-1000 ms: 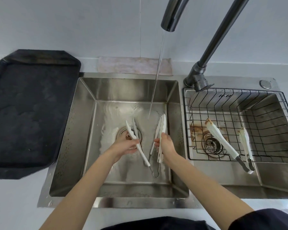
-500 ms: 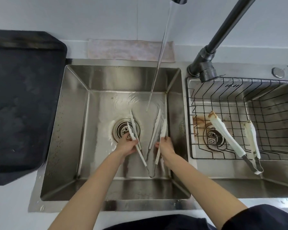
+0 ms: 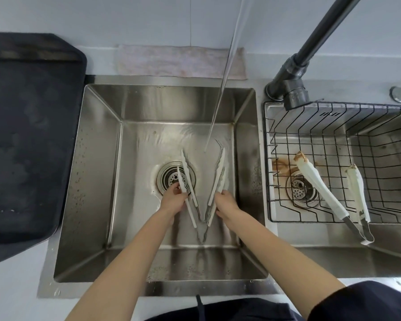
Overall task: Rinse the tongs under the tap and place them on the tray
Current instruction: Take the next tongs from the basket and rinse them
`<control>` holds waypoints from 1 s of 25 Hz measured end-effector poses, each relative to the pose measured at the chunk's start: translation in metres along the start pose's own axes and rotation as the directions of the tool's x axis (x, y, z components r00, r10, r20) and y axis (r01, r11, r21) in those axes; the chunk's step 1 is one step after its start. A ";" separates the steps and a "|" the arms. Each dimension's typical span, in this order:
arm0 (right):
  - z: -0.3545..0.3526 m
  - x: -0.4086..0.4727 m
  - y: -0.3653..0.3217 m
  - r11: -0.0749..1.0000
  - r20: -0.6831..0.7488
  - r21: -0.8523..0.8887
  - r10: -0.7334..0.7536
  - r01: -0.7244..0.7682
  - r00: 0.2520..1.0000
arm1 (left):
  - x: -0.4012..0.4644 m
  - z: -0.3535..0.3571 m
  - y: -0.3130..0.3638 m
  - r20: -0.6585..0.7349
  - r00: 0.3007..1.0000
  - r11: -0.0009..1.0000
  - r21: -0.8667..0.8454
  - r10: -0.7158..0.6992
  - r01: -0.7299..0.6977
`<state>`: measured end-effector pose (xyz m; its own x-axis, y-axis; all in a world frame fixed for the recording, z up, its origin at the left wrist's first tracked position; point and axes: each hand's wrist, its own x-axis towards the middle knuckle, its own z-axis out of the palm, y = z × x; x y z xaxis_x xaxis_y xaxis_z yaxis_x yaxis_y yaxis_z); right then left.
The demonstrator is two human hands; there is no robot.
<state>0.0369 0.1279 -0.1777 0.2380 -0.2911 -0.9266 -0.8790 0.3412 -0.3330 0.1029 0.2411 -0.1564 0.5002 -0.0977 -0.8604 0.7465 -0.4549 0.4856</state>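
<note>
A pair of metal tongs with white tips (image 3: 219, 174) is spread into a V low inside the left sink basin (image 3: 97, 181). My left hand (image 3: 173, 201) grips its left arm over the drain. My right hand (image 3: 226, 203) grips the right arm. Water (image 3: 220, 98) streams from the tap (image 3: 294, 72) and lands on the basin floor between the two white tips. The black tray (image 3: 28, 135) lies on the counter left of the sink, with nothing on it.
A second pair of white-tipped tongs (image 3: 320, 193), stained brown at the tips, leans in a black wire basket (image 3: 380, 140) in the right basin. A pale cloth (image 3: 171, 61) lies behind the sink against the wall.
Both hands have stayed on the tongs and drawn slightly nearer to me, with the arms spread a little wider. The camera has tilted down, so the spout left the view.
</note>
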 end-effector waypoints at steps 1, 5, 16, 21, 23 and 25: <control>-0.001 -0.005 -0.003 0.999 0.004 -0.030 -0.015 0.015 1.000 | -0.002 -0.001 0.002 0.006 1.000 1.000 -0.003 0.001 -0.001; -0.009 -0.026 -0.018 0.973 0.006 -0.203 -0.111 0.110 0.994 | -0.018 -0.006 0.015 0.027 0.999 0.997 0.066 0.044 -0.046; -0.053 -0.119 -0.060 0.524 0.148 -0.661 -0.610 0.536 0.779 | -0.091 -0.003 0.078 0.187 0.911 0.591 0.710 0.367 -0.384; -0.093 -0.148 -0.066 0.401 0.139 -0.716 -0.720 0.572 0.680 | -0.120 0.011 0.106 0.303 0.847 0.283 0.848 0.437 -0.449; -0.114 -0.155 -0.063 0.391 0.101 -0.740 -0.740 0.547 0.665 | -0.133 0.025 0.115 0.352 0.797 0.177 0.856 0.491 -0.486; -0.136 -0.157 -0.058 0.394 0.053 -0.772 -0.742 0.499 0.668 | -0.144 0.042 0.120 0.401 0.752 0.080 0.855 0.523 -0.512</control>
<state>-0.0051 0.0324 0.0108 0.8333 -0.4001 -0.3814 -0.5463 -0.7012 -0.4581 0.1018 0.1633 0.0193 0.5905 -0.6662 -0.4555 -0.5715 -0.7437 0.3470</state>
